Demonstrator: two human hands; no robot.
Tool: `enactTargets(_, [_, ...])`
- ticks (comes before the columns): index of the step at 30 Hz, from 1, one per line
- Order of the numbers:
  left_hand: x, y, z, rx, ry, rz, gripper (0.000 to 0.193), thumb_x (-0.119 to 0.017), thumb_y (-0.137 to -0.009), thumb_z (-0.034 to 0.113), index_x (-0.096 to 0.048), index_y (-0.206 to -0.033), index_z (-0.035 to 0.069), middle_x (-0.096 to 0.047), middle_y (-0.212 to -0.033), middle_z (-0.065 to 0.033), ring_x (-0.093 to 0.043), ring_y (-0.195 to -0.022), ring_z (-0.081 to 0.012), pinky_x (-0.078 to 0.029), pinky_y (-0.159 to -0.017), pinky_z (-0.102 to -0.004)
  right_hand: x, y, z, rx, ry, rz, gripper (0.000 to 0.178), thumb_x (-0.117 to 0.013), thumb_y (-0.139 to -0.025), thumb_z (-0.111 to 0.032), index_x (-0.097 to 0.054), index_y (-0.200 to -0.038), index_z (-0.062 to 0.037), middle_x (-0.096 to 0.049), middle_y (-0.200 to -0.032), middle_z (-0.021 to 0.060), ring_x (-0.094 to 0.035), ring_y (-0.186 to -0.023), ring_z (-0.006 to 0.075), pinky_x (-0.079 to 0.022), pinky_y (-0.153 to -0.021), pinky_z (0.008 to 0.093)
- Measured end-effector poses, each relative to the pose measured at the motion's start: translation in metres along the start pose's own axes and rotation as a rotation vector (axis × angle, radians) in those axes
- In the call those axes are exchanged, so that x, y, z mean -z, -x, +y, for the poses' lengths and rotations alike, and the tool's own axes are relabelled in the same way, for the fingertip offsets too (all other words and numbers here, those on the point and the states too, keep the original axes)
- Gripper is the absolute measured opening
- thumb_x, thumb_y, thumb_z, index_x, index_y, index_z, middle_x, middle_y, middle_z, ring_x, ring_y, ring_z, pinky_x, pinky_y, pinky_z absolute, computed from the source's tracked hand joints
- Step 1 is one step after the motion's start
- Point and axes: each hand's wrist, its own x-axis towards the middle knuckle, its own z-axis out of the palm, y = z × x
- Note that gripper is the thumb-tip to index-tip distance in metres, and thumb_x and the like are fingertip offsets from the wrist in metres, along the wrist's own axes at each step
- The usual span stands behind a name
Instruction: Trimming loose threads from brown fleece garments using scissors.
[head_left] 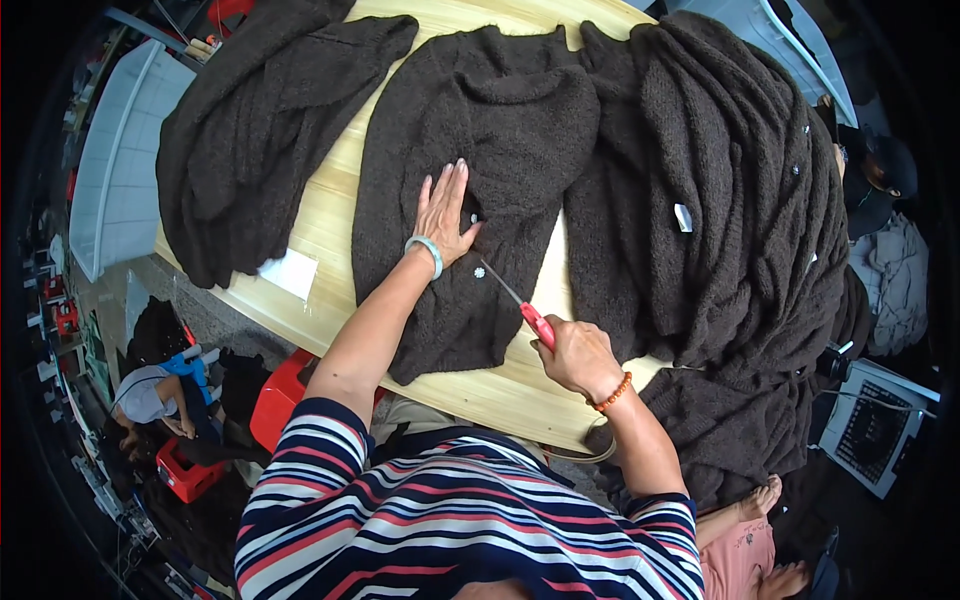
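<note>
A dark brown knitted garment [480,150] lies spread on the pale wooden table in front of me. My left hand [445,215] rests flat on it, fingers stretched out and thumb apart. Close to that thumb is a small white piece, and just below sits a white flower-shaped button [479,272]. My right hand [580,357] is closed round narrow red-handled scissors [537,323]. Their thin metal tip points up and left, near the button. The fingers and part of the handles are hidden behind the back of that hand.
On the wooden table [340,190], a brown garment [270,130] lies left and a heaped pile [730,180] right. Red stools [280,400] stand below the table. A light plastic bin [115,160] is far left. Other people [160,395] sit nearby, one at lower right.
</note>
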Motion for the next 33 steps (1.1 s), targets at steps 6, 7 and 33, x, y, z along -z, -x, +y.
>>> enactTargets(6, [0.000,-0.009,0.004,0.005,-0.107,-0.059,0.096,-0.071,-0.079,0.019,-0.011,-0.153,0.005,-0.014,-0.160,-0.0140,-0.012,-0.148,-0.0299,-0.007,-0.120,-0.0498,0.013,-0.006,-0.011,0.006,-0.025,0.126,0.025,-0.060,-0.088,-0.024,-0.064,-0.096,-0.0013,-0.066,-0.074,0.0248,-0.067,-0.074,0.0414,-0.054,-0.070,0.0482])
enactTargets(7, [0.000,-0.009,0.004,0.003,-0.108,-0.059,0.096,-0.071,-0.079,0.019,-0.011,-0.153,0.005,-0.014,-0.160,-0.0140,-0.012,-0.148,-0.0299,-0.007,-0.120,-0.0498,0.015,-0.008,-0.014,0.020,-0.026,0.153,0.025,-0.060,-0.088,-0.024,-0.064,-0.096,-0.0009,-0.066,-0.074,0.0251,-0.067,-0.074,0.0414,-0.054,-0.070,0.0482])
enactTargets(33, [0.017,0.105,0.054,-0.146,-0.155,-0.338,0.053,-0.073,-0.079,0.023,-0.058,-0.129,0.013,-0.023,-0.157,-0.0126,-0.015,-0.146,-0.0360,-0.010,-0.116,-0.0595,-0.030,0.030,-0.001,0.053,-0.018,0.237,0.022,-0.062,-0.086,-0.024,-0.062,-0.091,-0.0031,-0.063,-0.068,0.0240,-0.065,-0.066,0.0422,-0.052,-0.064,0.0510])
